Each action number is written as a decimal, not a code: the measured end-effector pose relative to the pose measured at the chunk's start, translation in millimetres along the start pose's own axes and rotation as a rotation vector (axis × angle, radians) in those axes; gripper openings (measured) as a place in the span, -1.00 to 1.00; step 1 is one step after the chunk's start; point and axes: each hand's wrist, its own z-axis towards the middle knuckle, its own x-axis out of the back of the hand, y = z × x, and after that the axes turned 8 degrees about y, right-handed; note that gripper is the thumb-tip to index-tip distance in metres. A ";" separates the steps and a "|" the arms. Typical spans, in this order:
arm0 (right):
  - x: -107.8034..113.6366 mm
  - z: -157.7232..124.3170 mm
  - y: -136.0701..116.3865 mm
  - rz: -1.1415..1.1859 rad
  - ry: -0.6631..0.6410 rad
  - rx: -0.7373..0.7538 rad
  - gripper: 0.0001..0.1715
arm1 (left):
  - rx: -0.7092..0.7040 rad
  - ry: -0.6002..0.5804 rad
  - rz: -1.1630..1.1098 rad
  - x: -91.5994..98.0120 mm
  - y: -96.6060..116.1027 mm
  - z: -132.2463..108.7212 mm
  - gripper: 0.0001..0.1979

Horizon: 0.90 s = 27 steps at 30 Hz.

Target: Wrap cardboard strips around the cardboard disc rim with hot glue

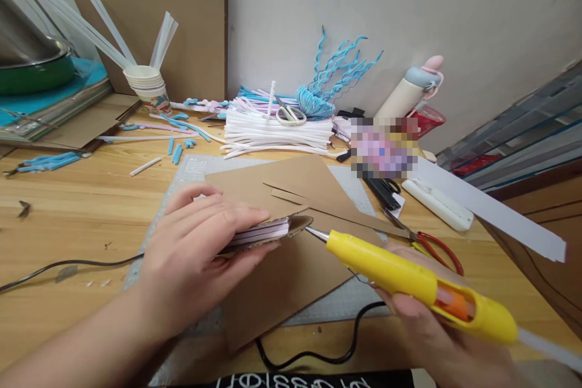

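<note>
My left hand [195, 242] is closed around a small folded cardboard piece [301, 222], thumb below and fingers on top. Pale, flat layers [264, 232] show between its two cardboard sides. In my right hand [422, 327] is a yellow hot glue gun [382, 267] with a glue stick [545, 347] coming out of its back end. The metal nozzle [318, 234] is at the right edge of the folded piece; whether it touches is too fine to tell. Under both hands lies a large brown cardboard sheet [282, 300] on a grey cutting mat [177, 194].
Red-handled scissors [439, 248] and cardboard strips [336, 213] lie to the right. Behind are white pipe cleaners [277, 133], small scissors [291, 114], blue pipe cleaners [316, 102] and a bottle [404, 94]. Paper cups [145, 82] hold glue sticks. A black cord [313, 364] runs in front.
</note>
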 end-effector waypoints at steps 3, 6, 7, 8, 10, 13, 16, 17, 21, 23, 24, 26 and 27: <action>-3.0 -0.1 -0.2 -0.016 0.060 -0.019 -0.75 | 0.031 0.025 0.001 2.7 -1.2 0.1 -0.84; -14.0 1.6 8.0 0.093 -0.080 -0.374 -0.63 | 0.195 0.138 0.071 7.8 -0.7 -1.3 -0.87; -19.6 3.0 12.1 0.160 -0.187 -0.526 -0.53 | 0.281 0.183 0.104 9.2 -0.6 -2.2 -0.86; -25.7 4.9 16.5 0.227 -0.315 -0.638 -0.42 | 0.362 0.228 0.130 10.2 -0.8 -3.1 -0.85; -36.3 9.7 25.4 0.273 -0.456 -0.684 -0.35 | 0.491 0.299 0.150 11.4 -2.1 -5.1 -0.81; -39.3 19.5 36.9 0.175 -0.526 -0.619 -0.46 | 0.558 0.366 0.140 11.9 -6.1 -7.1 -0.78; -27.0 34.9 44.5 -0.069 -0.471 -0.517 -0.48 | 0.549 0.353 0.139 12.7 -10.2 -7.5 -0.78; -22.6 42.1 46.0 -0.152 -0.429 -0.471 -0.45 | 0.531 0.351 0.137 13.0 -11.4 -7.3 -0.79; -23.3 79.0 51.0 -0.349 -0.367 -0.266 -0.75 | 0.483 0.325 0.118 12.8 -14.1 -6.0 -0.81; -36.3 96.3 56.3 -0.396 -0.450 -0.190 -0.77 | 0.474 0.297 0.113 11.1 -14.9 -5.2 -0.83; -44.3 103.1 59.7 -0.414 -0.502 -0.167 -0.73 | 0.472 0.289 0.113 9.9 -15.2 -4.9 -0.84; -60.0 111.8 66.5 -0.442 -0.574 -0.137 -0.67 | 0.476 0.287 0.114 6.8 -15.9 -4.7 -0.84; -66.6 113.9 69.3 -0.455 -0.593 -0.127 -0.66 | 0.478 0.289 0.112 5.2 -16.2 -4.9 -0.84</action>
